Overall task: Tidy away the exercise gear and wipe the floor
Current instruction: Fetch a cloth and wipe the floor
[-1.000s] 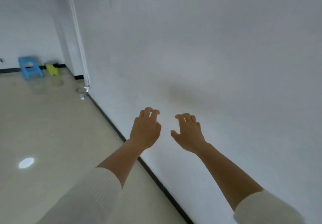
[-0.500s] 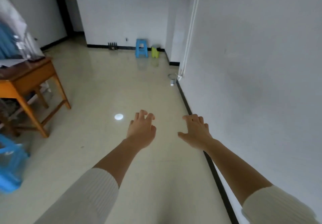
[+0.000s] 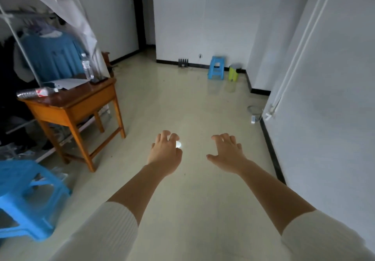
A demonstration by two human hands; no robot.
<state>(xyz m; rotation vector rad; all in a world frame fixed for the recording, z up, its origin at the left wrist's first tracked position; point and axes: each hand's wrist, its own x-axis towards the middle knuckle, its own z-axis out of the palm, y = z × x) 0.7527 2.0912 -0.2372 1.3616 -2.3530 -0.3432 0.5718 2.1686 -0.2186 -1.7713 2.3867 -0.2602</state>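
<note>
Both arms reach out over the glossy floor [image 3: 182,108], which runs from six o'clock to the far wall. The left hand [image 3: 165,155] and right hand [image 3: 227,155] hang apart, palms down, fingers loosely curled, released and grasping nothing. At ten o'clock stands a wooden counter [image 3: 81,100] bearing an upright bottle [image 3: 87,67]. A blue stool [image 3: 26,199] sits at eight o'clock, and a green bin [image 3: 233,74] at one o'clock.
</note>
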